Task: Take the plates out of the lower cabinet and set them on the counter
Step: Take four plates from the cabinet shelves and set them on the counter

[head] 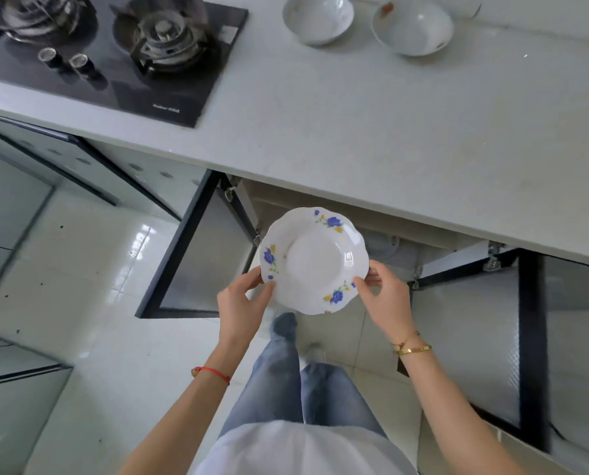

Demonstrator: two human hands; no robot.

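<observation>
You've got the plate [314, 260] pinched at opposite rims, left hand [241, 303] & right hand [385, 296], keeping it level, clear of the cabinet [320, 197], below the counter [354, 132].

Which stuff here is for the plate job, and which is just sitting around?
For the job:
flowered plate, held by the left hand and right hand
open lower cabinet
counter

Just sitting around:
two white bowls
gas stove
</observation>
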